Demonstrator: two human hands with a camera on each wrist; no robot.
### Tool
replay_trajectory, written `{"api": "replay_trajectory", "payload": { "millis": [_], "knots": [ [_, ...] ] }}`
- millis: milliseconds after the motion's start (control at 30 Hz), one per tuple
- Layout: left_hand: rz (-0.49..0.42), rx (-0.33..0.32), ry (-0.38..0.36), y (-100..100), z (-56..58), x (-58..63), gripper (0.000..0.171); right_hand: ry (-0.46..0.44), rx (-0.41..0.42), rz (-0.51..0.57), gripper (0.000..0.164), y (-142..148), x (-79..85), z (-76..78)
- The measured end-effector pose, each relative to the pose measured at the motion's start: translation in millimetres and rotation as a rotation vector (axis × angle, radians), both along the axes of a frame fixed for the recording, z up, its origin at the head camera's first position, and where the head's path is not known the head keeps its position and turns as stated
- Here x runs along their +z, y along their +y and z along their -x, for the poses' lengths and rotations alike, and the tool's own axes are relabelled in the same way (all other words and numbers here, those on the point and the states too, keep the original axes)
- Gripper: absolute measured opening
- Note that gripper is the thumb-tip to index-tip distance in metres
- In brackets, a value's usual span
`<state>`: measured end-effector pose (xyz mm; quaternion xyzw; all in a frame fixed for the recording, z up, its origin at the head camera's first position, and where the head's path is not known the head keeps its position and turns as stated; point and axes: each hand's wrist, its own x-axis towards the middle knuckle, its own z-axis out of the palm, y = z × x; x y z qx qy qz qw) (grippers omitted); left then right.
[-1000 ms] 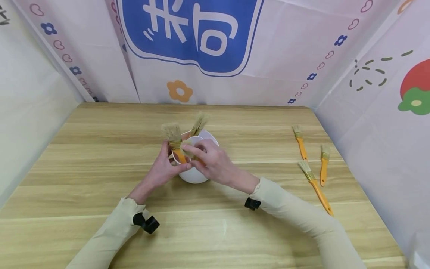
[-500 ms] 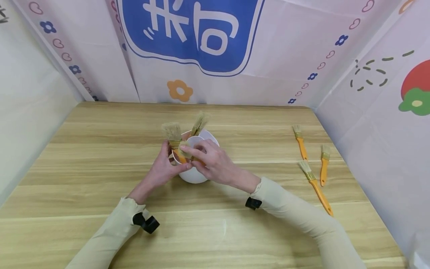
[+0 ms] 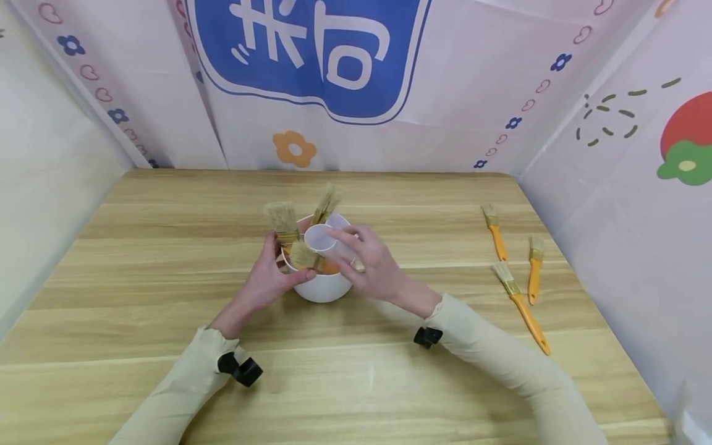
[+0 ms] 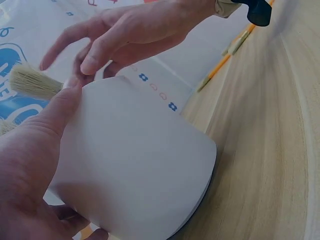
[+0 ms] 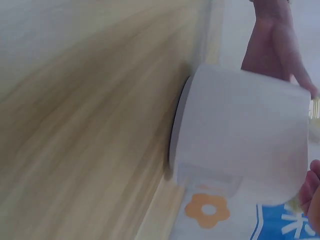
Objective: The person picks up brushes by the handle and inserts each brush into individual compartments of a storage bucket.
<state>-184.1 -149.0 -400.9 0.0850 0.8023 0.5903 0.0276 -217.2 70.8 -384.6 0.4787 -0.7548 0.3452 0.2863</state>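
A white divided pot [image 3: 322, 290] stands on the table, with a round inner cup [image 3: 321, 238] in its middle. My left hand [image 3: 266, 273] grips the pot's left side, thumb at the near rim, as the left wrist view also shows on the white wall [image 4: 135, 155]. Paintbrushes with orange handles stand in it: a wide one [image 3: 282, 219] at the left, bristles [image 3: 328, 199] at the back, and a brush [image 3: 303, 254] leaning at the front near my left thumb. Above the right side of the rim, my right hand [image 3: 374, 264] has loosely spread fingers and holds nothing.
On the right of the wooden table [image 3: 356, 383] lie three loose paintbrushes: a far one [image 3: 498, 241], a right one [image 3: 535, 278] and a longer near one [image 3: 523, 308]. A printed white cloth [image 3: 456, 93] rises behind the table, with white sheets at both sides.
My right hand has let go of the front paintbrush and drawn back to the right, its fingers spreading. That brush now leans in the pot. My left hand keeps its hold.
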Motion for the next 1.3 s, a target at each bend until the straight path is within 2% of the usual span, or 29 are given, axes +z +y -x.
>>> {"api": "replay_trajectory", "payload": {
  "millis": [133,267,600,800,933,1300],
  "knots": [
    [-0.004,0.013,-0.012,0.9,0.8,0.0,0.09,-0.093,-0.061,0.024,0.043,16.6,-6.2,9.1],
    [-0.009,0.017,-0.014,1.8,1.3,-0.2,0.09,-0.194,-0.16,0.011,0.043,34.2,-13.3,17.2],
    [-0.003,0.006,-0.006,0.5,1.9,-2.1,0.089,-0.554,-0.471,-0.137,0.052,76.7,-24.3,35.2],
    [0.002,0.001,-0.006,0.3,2.5,-1.0,0.089,-0.71,-0.656,-0.2,0.053,111.4,-28.4,53.6],
    [0.004,-0.001,-0.012,0.5,2.5,-0.8,0.089,-0.756,-0.736,-0.248,0.053,133.1,-30.5,63.6],
    [-0.001,0.004,-0.01,0.7,2.8,-1.0,0.088,-0.788,-0.847,-0.303,0.052,168.0,-35.6,79.0]
  ]
}}
